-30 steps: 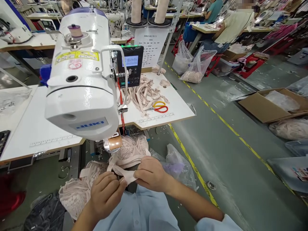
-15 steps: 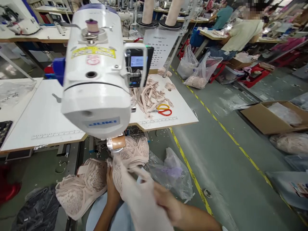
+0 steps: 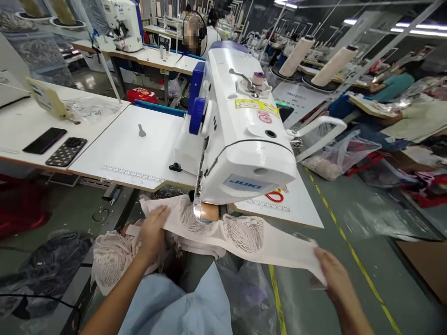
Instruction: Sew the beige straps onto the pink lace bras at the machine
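Observation:
A pale pink lace bra (image 3: pixel 244 235) is stretched out sideways beneath the head of the white sewing machine (image 3: pixel 244 158). My left hand (image 3: pixel 153 230) grips its left wing with closed fingers. At the far end of the right wing, my right hand (image 3: pixel 331 267) is closed on the band, slightly blurred. The machine's needle area hides part of the bra's middle. Other lace bras (image 3: pixel 111 260) lie piled below and beside my left forearm.
Two phones (image 3: pixel 56 146) lie on the white table to the left. Red-handled scissors (image 3: pixel 275 196) rest right of the machine head. Thread cones (image 3: pixel 296 56) stand behind, and a clear plastic bag (image 3: pixel 247 288) hangs low by my lap. Other people sit at machines farther back.
The view has turned left. The bra, blurred and bunched near my lap before, is now spread wide under the machine head. My hands have moved far apart.

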The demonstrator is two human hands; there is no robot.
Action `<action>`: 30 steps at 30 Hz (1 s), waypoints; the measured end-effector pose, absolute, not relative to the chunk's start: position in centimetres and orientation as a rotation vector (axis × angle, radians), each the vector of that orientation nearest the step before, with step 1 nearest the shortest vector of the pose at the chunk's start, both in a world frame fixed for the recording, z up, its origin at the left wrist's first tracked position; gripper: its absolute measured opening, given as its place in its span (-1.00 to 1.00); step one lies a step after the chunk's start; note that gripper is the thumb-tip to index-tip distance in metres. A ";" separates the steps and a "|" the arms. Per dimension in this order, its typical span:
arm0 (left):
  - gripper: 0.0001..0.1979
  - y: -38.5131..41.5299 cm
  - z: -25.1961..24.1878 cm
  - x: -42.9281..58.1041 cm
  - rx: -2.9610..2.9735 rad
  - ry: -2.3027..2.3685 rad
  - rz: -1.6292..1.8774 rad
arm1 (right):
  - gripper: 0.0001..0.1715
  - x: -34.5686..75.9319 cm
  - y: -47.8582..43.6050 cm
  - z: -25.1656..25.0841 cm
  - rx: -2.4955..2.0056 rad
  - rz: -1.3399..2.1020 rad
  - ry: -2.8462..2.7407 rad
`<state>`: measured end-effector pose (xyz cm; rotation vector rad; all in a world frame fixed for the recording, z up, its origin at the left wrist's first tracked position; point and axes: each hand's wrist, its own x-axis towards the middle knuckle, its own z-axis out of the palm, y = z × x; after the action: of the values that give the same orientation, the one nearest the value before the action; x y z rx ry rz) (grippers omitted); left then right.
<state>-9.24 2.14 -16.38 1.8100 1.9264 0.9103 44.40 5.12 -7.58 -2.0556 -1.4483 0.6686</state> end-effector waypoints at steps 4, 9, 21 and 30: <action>-0.64 -0.9 -19.6 -5.6 1.798 1.878 0.707 | -0.70 40.7 4.3 -14.1 -2.152 0.811 -1.830; -0.73 -7.0 -19.1 -11.8 1.516 2.211 0.473 | -0.60 29.3 2.8 -17.5 -1.644 0.967 -2.055; -0.53 -14.9 -11.1 -12.1 1.007 2.253 0.399 | -0.14 8.4 -1.6 -12.7 -0.724 1.515 -2.531; -0.54 -9.6 -8.5 -4.8 0.981 1.681 0.868 | -0.76 16.2 -0.8 -2.6 -0.427 1.688 -2.637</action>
<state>-4.77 -9.64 -8.49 0.9813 1.6805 0.8679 16.18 -0.84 -2.56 -0.4274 -2.6372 1.6880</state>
